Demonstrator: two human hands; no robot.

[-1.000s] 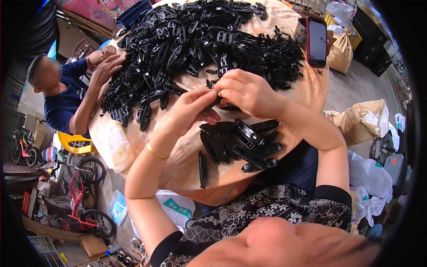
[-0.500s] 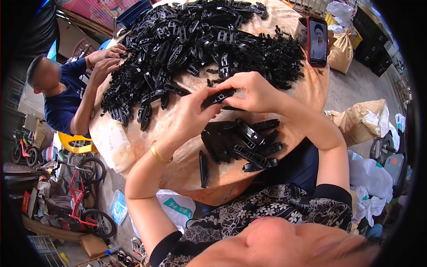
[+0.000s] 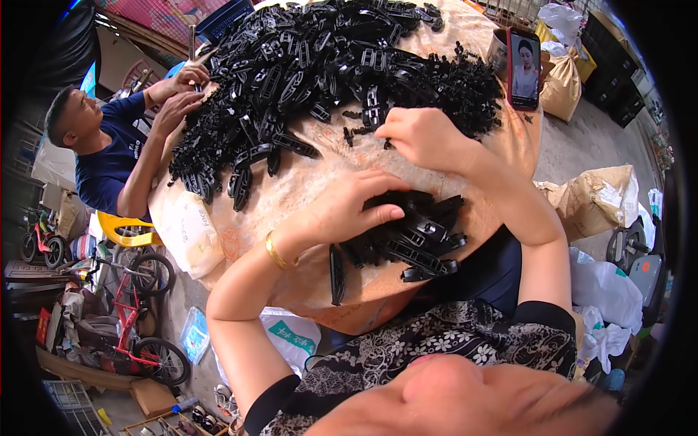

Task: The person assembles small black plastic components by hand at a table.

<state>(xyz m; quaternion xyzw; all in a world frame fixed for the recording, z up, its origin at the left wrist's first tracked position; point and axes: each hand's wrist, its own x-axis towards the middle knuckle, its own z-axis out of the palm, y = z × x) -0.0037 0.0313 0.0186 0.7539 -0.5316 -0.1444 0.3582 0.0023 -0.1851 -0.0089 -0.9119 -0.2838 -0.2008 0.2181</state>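
My left hand (image 3: 352,207) lies low over a near heap of long black plastic parts (image 3: 418,247). Its fingers and thumb are stretched apart, with a black part showing between them; whether they still touch it is hard to see. Further off to the right, my right hand (image 3: 425,138) is closed in a pinch at the edge of the big pile. A small black plastic piece shows at its fingertips, mostly hidden. Beside those fingertips lie a few loose small black pieces (image 3: 350,136). One slim black part (image 3: 337,275) lies apart, left of the near heap.
A large pile of black plastic parts (image 3: 291,80) covers the far side of the cloth-covered table (image 3: 291,196). A phone (image 3: 523,69) stands at the right edge. At the left, a co-worker (image 3: 109,152) handles small parts. A plastic bag (image 3: 190,229) lies on the table's left side.
Both hands held one black part together; now they are apart. My left hand has come down to the near heap, and my right hand has moved to the small pieces by the big pile.
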